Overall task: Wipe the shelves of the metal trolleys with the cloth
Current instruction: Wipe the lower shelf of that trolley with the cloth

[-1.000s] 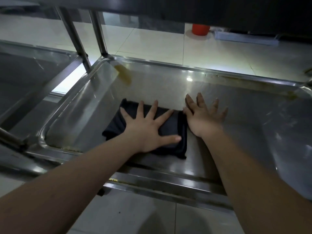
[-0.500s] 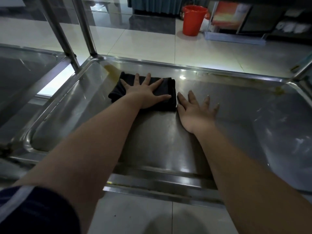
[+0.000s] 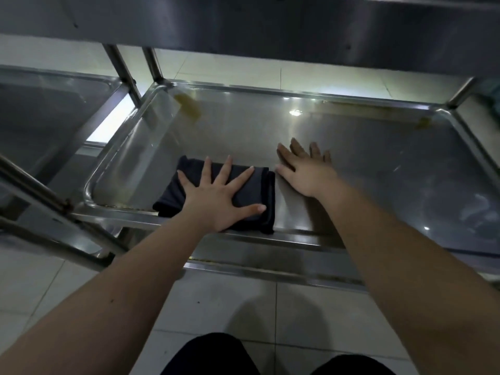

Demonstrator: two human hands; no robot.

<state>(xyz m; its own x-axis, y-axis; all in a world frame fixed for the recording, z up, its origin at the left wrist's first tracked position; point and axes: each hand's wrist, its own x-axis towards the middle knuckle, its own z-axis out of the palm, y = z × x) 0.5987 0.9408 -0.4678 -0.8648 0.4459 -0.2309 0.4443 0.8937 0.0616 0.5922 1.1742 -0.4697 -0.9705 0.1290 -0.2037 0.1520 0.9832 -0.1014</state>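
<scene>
**Flat-palm wipe on the lower trolley shelf**

Head view. Your left hand [image 3: 216, 201] lies flat, fingers spread, on the folded dark cloth [image 3: 257, 190], which sits at the near left of the shelf [image 3: 351, 158] by its near rim. The spread fingers likely even out the pressure. Your right hand [image 3: 305, 171], fingers straight and holding nothing, rests on bare metal just right of the cloth, probably as a brace. Yellowish residue [image 3: 189, 106] at the far left corner looks unwiped.
</scene>
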